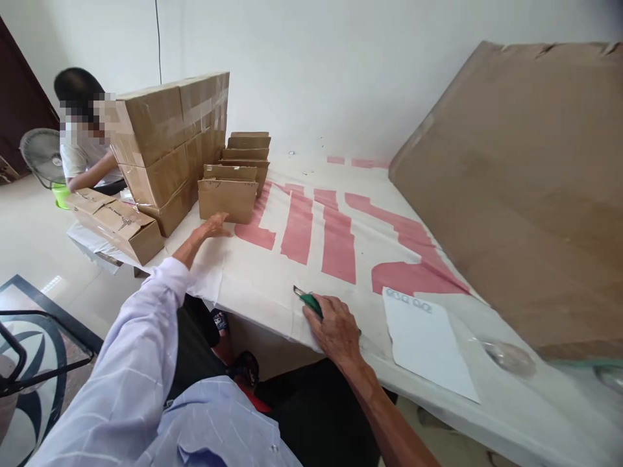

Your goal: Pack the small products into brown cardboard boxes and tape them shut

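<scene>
clamping its grip around a green cutter (311,304), metal end outward, likely keeping it off the body, the right hand (337,329) is at the counter (257,295) edge; the left hand (213,227), fingers apart, nears the front cardboard box (228,200), contact unclear, perhaps for steadying

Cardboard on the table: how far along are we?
Looks done: the boxes, taped and stacked. In hand: a green-handled cutter in the right hand; the left hand is by the front cardboard piece. Probably left: the row of cardboard pieces, standing outside the stack. I can't tell the total.
</scene>
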{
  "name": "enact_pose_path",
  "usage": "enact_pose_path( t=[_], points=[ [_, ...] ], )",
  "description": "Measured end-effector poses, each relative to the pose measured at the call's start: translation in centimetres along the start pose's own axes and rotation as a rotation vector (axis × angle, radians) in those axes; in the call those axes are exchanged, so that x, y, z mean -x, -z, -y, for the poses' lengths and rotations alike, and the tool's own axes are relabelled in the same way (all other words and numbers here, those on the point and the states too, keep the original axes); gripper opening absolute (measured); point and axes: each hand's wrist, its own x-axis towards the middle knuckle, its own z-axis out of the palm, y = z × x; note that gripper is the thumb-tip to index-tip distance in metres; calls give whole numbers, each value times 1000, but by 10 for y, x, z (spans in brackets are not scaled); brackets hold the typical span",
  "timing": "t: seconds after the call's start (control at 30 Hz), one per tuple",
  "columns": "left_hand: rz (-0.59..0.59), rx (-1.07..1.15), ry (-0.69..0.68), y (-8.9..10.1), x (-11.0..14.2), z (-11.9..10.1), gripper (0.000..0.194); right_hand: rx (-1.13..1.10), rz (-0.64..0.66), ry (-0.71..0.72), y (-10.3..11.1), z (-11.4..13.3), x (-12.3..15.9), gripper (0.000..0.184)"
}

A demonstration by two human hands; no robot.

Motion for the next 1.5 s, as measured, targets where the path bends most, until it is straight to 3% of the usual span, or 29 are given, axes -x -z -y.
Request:
enact_pose_path(
  t=[0.03,0.13,0.2,0.3,0.37,0.43,0.57,0.63,0.73,0.8,0.97,1.07,1.13,1.23,1.37,1.5],
  points=[
    [32,-58,37,14,8,3,47,5,-4,-4,0,1,0,33],
    [111,-218,131,63,45,18,100,7,-6,-17,3,4,-1,33],
    [148,-324,179,99,73,34,118,-3,6,-27,5,5,-2,32],
    [222,-552,250,142,109,58,124,-8,23,-54,8,6,-5,32],
    [228,-573,265,158,124,68,129,11,30,-86,11,5,-7,32],
    [207,-582,259,164,135,71,125,40,48,-113,14,4,-7,33],
    [126,-580,202,166,141,59,92,73,117,-118,23,1,-7,30],
    [101,-584,171,165,137,50,90,65,130,-119,27,0,-6,26],
    [145,-585,74,149,126,27,110,-5,105,-135,30,0,-6,24],
    [176,-569,-12,122,118,0,115,-109,60,-150,32,4,-9,27],
    [91,-473,-237,22,100,-99,110,-423,-106,-162,50,18,-21,31],
    [71,-295,-348,-6,99,-131,115,-567,-151,-211,74,21,-23,37],
    [-56,-171,-332,-1,104,-125,114,-644,-160,-283,91,19,-20,41],
    [-241,13,-177,17,119,-83,119,-755,-143,-381,112,20,-15,46],
    [-128,364,-14,21,137,-29,136,-905,-80,-418,125,35,-20,51],
    [-91,568,-54,3,141,-15,133,-921,-11,-324,133,59,-36,52]
  ],
)
